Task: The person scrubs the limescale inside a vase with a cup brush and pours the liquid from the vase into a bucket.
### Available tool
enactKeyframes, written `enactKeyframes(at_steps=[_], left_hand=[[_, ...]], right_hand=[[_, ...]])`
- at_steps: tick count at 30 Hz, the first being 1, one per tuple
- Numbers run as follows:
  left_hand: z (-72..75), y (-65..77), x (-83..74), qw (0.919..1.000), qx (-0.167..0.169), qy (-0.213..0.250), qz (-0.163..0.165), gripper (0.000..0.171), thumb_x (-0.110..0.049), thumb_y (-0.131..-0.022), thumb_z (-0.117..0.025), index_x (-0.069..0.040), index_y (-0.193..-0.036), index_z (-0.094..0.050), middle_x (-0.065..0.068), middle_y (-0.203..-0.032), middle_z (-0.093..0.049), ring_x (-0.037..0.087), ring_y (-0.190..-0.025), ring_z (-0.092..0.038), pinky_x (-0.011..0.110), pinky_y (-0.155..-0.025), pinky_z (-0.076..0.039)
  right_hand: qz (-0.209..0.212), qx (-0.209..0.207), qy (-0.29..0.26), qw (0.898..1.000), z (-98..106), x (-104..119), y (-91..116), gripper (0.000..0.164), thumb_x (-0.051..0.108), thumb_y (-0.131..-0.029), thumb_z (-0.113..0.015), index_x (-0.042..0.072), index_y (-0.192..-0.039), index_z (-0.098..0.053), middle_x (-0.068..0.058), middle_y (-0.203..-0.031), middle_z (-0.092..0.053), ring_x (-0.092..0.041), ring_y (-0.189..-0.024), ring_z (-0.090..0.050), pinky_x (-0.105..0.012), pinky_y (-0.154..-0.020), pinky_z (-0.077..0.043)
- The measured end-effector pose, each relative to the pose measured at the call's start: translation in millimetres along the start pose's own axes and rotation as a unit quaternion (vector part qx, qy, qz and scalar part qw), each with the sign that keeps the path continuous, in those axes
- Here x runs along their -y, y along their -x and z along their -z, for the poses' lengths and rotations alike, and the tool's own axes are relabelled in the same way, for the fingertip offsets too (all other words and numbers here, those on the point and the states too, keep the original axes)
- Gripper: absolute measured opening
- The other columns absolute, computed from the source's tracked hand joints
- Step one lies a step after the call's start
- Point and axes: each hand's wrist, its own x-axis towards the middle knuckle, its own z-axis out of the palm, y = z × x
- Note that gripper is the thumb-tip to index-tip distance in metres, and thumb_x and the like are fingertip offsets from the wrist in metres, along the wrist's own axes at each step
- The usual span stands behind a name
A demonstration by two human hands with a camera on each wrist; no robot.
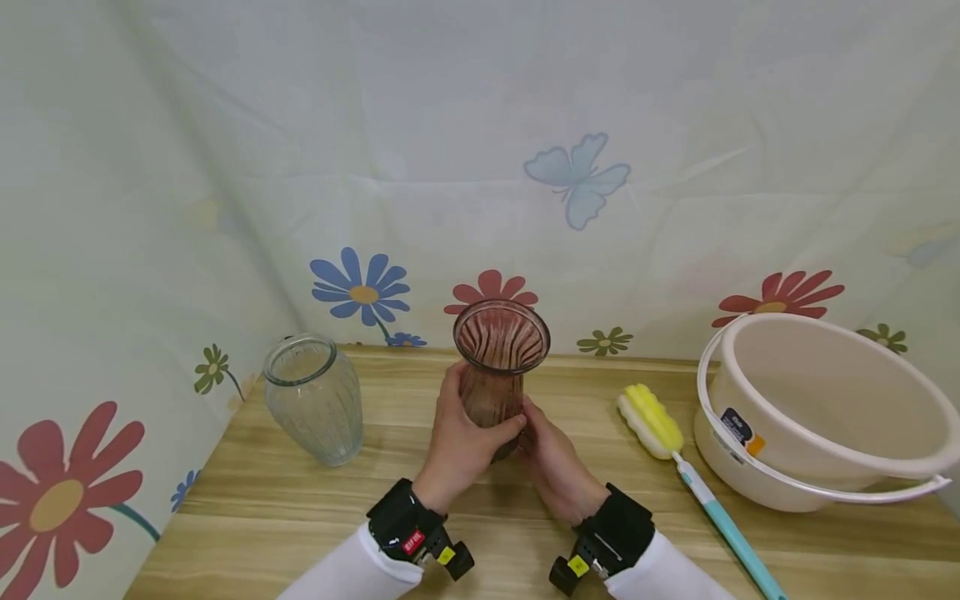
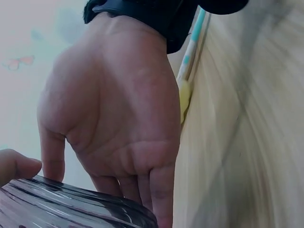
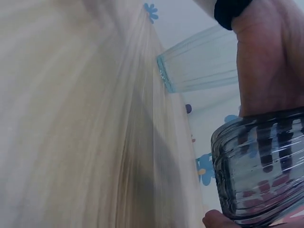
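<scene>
A pinkish-brown ribbed glass vase [image 1: 501, 367] with a flared rim is held above the wooden table at the middle, its mouth up and tilted slightly. My left hand [image 1: 468, 442] grips its left side, the thumb lying across the front. Low on the other side, my right hand [image 1: 558, 467] holds it, with fingers reaching behind the glass; the left wrist view shows that palm facing the vase. In the right wrist view the vase's base [image 3: 256, 171] shows the left fingers through the glass. A clear ribbed glass vase [image 1: 318, 404] stands at the left.
On the right stands a cream bucket [image 1: 727, 467] with its handle lowered toward the front. Beside it lies a bottle brush [image 1: 708, 500] with a yellow and white sponge head and turquoise handle. A flower-printed curtain [image 1: 420, 208] hangs behind the wooden table [image 1: 247, 525].
</scene>
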Motion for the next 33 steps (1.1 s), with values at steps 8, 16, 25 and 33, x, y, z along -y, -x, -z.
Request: enactKeyframes(at_steps=[8, 16, 25, 33], left_hand=[[-6.5, 9.6, -2.9, 0.9988, 0.045, 0.017, 0.006, 0.089, -0.020, -0.079, -0.089, -0.021, -0.151, -0.037, 0.006, -0.150, -0.047, 0.026, -0.140, -0.047, 0.058, -0.116, -0.035], [-13.1, 19.8, -3.8, 0.9968, 0.078, 0.011, 0.015, 0.088, -0.025, -0.080, -0.090, -0.024, -0.150, -0.036, 0.000, -0.148, -0.050, 0.019, -0.141, -0.047, 0.055, -0.119, -0.034], [-18.6, 30.0, -3.6, 0.9919, 0.118, 0.041, 0.023, 0.096, -0.028, -0.081, -0.090, -0.034, -0.155, -0.029, -0.008, -0.154, -0.048, 0.013, -0.146, -0.044, 0.050, -0.124, -0.030], [-19.4, 41.9, -0.2, 0.9888, 0.139, 0.042, 0.034, 0.096, -0.030, -0.081, -0.090, -0.039, -0.154, -0.029, -0.010, -0.153, -0.048, 0.011, -0.145, -0.044, 0.048, -0.122, -0.032]], right_hand=[[-0.026, 0.005, 0.026, 0.999, 10, 7, 21, 0.081, 0.064, -0.107, -0.037, 0.007, -0.164, -0.023, -0.018, -0.170, -0.025, -0.038, -0.158, -0.023, -0.054, -0.129, -0.019], [-0.058, -0.013, 0.055, 0.997, 21, 9, 39, 0.079, 0.059, -0.109, -0.034, 0.004, -0.164, -0.020, -0.022, -0.171, -0.020, -0.042, -0.158, -0.018, -0.057, -0.129, -0.018], [-0.084, -0.008, 0.084, 0.993, 33, 11, 59, 0.087, 0.064, -0.105, -0.041, 0.004, -0.164, -0.021, -0.022, -0.171, -0.021, -0.041, -0.157, -0.022, -0.052, -0.128, -0.026], [-0.089, 0.001, 0.113, 0.990, 38, 6, 70, 0.094, 0.066, -0.105, -0.039, -0.006, -0.162, -0.018, -0.026, -0.169, -0.021, -0.042, -0.155, -0.025, -0.054, -0.126, -0.029]])
